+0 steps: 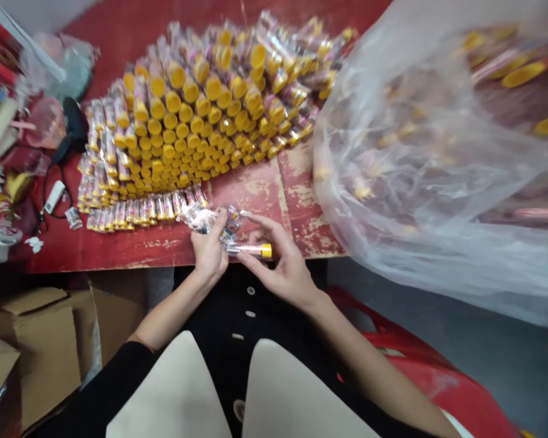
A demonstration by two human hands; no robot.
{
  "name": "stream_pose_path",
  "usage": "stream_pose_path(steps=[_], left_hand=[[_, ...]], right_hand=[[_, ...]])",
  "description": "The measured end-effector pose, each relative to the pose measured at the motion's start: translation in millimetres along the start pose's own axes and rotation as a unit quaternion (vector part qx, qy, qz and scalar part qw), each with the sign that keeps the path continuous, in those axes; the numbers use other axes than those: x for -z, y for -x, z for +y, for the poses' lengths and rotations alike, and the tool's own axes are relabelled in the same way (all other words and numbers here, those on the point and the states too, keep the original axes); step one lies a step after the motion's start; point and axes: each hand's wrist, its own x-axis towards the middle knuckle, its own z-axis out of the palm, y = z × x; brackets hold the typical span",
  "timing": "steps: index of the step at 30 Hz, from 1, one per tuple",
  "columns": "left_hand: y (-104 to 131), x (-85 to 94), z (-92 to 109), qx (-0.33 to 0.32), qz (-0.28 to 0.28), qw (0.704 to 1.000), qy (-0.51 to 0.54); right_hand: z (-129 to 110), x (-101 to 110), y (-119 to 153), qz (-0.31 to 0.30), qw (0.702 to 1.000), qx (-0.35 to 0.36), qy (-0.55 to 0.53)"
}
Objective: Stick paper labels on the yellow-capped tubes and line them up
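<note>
A clear tube with a yellow cap [265,250] lies between my two hands at the table's front edge. My left hand [210,246] is closed around small crinkled packets [197,218] and is at the tube's left end. Around the capped end curve the fingers of my right hand [285,261], thumb below and fingers above. Just beyond my hands, a large stack of similar tubes [178,131] rests on the red table [132,249], most yellow caps facing me. A low row of wrapped tubes [137,212] lies along the stack's front.
On the right, a big translucent plastic bag [393,201] holds more yellow-capped tubes. Bags, a cable and a white tag [55,196] clutter the table's left. Cardboard boxes [50,340] stand below left; a red plastic chair [461,389] is below right.
</note>
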Motion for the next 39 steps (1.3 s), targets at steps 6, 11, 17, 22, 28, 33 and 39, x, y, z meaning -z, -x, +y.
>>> stream_pose_path(steps=[6,11,17,22,28,33,39], left_hand=[[2,1.5,0,0.006,0.001,1.000,-0.014],[7,-1.1,1,0.000,0.004,1.000,-0.010],[12,-1.6,3,-0.014,-0.005,1.000,-0.016],[15,1.0,1,-0.015,-0.025,0.999,-0.033],[12,5.5,-3,-0.024,-0.029,0.998,-0.050],[4,3.7,-2,-0.052,0.000,0.998,-0.038],[0,3.3,-6,-0.016,-0.019,0.999,-0.024]], right_hand=[[6,-4,-2,0.010,1.000,0.017,0.020],[10,-5,2,0.029,0.998,0.043,0.019],[8,-1,6,0.007,0.999,0.016,-0.032],[11,-4,8,0.009,0.986,-0.041,-0.159],[8,3,6,-0.019,0.993,-0.008,-0.118],[-1,21,10,-0.126,0.989,-0.013,-0.071],[13,33,13,0.056,0.983,-0.056,-0.168]])
